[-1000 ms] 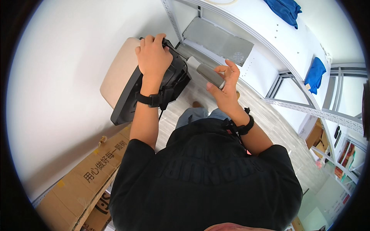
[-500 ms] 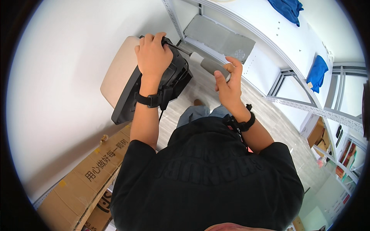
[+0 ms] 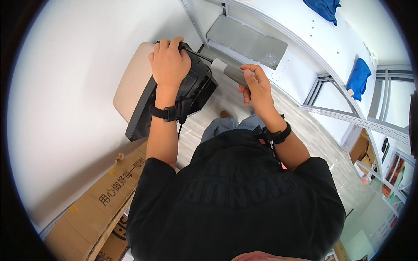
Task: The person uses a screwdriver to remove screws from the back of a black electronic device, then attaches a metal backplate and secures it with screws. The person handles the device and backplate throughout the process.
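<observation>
A black plastic unit [image 3: 201,71] with a smooth beige panel [image 3: 135,82] stands tilted by the wall at the upper left; I cannot tell what kind of device it is. My left hand [image 3: 169,65] is closed over its top edge, fingertips curled out of sight. A screwdriver [image 3: 234,74] with a white and grey handle and a dark shaft reaches leftward to the unit beside that hand. Its tip is hidden by my left fingers. My right hand [image 3: 258,89] grips the end of the handle, thumb and forefinger pressed against it.
A long cardboard box [image 3: 115,182] lies along the wall at the lower left. White metal shelving [image 3: 322,48] with blue cloths [image 3: 359,78] runs along the right. A grey panel [image 3: 246,41] sits at the shelving's far lower part.
My right fingers, spread off the handle before, have closed round it, and the hand has turned. My left hand has shifted slightly left on the unit.
</observation>
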Demonstrator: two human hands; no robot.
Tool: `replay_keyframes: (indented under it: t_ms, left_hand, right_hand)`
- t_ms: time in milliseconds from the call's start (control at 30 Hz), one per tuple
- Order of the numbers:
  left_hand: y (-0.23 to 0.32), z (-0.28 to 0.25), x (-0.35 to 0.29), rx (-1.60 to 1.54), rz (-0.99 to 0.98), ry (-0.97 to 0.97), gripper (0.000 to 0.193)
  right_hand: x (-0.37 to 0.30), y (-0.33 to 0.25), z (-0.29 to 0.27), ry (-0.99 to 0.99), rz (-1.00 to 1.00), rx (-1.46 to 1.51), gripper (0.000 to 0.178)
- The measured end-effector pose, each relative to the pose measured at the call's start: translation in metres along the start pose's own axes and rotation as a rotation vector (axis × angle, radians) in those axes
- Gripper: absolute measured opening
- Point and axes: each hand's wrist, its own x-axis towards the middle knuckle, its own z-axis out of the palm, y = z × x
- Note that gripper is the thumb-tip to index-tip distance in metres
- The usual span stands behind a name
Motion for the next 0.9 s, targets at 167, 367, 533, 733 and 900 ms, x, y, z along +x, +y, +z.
replay_keyframes:
  t_ms: [167, 367, 533, 733, 900]
  left_hand:
    - [0.002, -0.002, 0.001, -0.012, -0.003, -0.005, 0.027]
    - [0.000, -0.002, 0.002, -0.006, -0.032, -0.038, 0.029]
    - [0.002, -0.006, 0.000, 0.007, -0.029, -0.045, 0.030]
    - [0.005, -0.013, 0.005, -0.111, -0.023, -0.100, 0.036]
    - [0.029, -0.009, 0.026, -0.235, 0.092, 0.019, 0.034]
  right_hand:
    - [-0.001, -0.003, -0.001, -0.012, 0.022, 0.068, 0.031]
    - [-0.009, -0.003, -0.015, 0.008, 0.028, 0.081, 0.029]
    - [-0.009, 0.004, -0.035, 0.003, 0.018, 0.096, 0.029]
    - [-0.014, 0.008, -0.073, -0.033, 0.037, 0.190, 0.040]
    - [-0.022, 0.007, -0.120, -0.064, 0.040, 0.293, 0.047]
